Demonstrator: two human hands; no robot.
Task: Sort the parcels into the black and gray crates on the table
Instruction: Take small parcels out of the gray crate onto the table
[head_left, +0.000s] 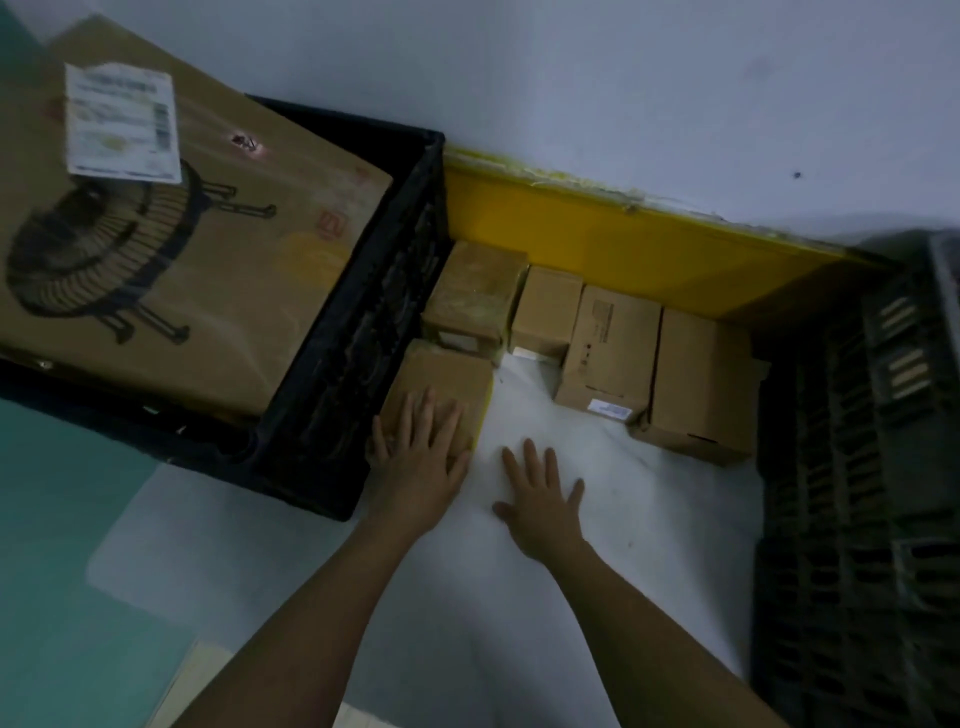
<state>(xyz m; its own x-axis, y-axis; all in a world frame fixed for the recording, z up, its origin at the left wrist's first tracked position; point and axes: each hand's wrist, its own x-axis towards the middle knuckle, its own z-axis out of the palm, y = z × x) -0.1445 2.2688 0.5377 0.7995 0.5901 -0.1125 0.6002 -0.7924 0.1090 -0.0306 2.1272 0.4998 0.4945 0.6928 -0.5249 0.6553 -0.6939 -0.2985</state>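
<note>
Head view, looking down at a white table (649, 519) set against a pale wall with a yellow strip along its back edge. Your left hand (421, 457) lies flat, fingers straight and spread, on top of a small cardboard parcel (441, 384) that sits right against the side of the black crate (358, 332). Your right hand (540, 499) rests open on the bare tabletop just beside that parcel, holding nothing. Behind it, four more small parcels stand in a row touching one another: a taped box (475, 296), a plain box (548, 309), a printed box (610, 353) and a larger box (701, 379). The gray crate (857, 467) stands at the right edge, its inside hidden from view. A big flat carton (171, 218) with a shipping label and a fan drawing lies tilted across the black crate.

The parcel under your left hand looks rigid and probably light. Its top appears taped and may be slick, so take it by two opposite sides rather than from above; the crate wall blocks the left face, so slide it clear first.
</note>
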